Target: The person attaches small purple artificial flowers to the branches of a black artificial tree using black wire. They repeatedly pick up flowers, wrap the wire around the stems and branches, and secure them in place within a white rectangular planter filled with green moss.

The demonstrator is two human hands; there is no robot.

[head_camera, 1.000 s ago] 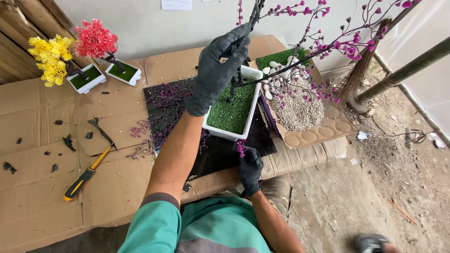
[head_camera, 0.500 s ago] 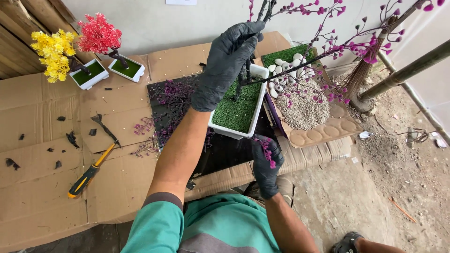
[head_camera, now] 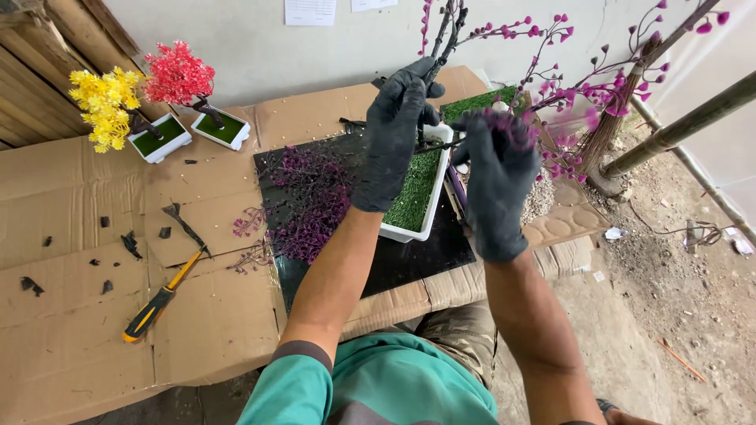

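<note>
We see a pale plaster wall [head_camera: 236,47] at the back, with two white paper sheets [head_camera: 310,11] stuck near its top edge. Wooden planks [head_camera: 47,55] lean against it on the left. Flattened brown cardboard [head_camera: 71,315] covers the low work surface, scattered with small dark scraps. To the right we look down on a bare dirt floor [head_camera: 677,299] strewn with litter, where bamboo poles [head_camera: 685,126] slant across. Soft, even daylight fills the place.

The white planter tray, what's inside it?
Green fake grass fills the white planter tray, and a dark trunk with purple blossoms rises from its far end. The left hand covers where the trunk meets the grass, so its base cannot be seen.
</note>
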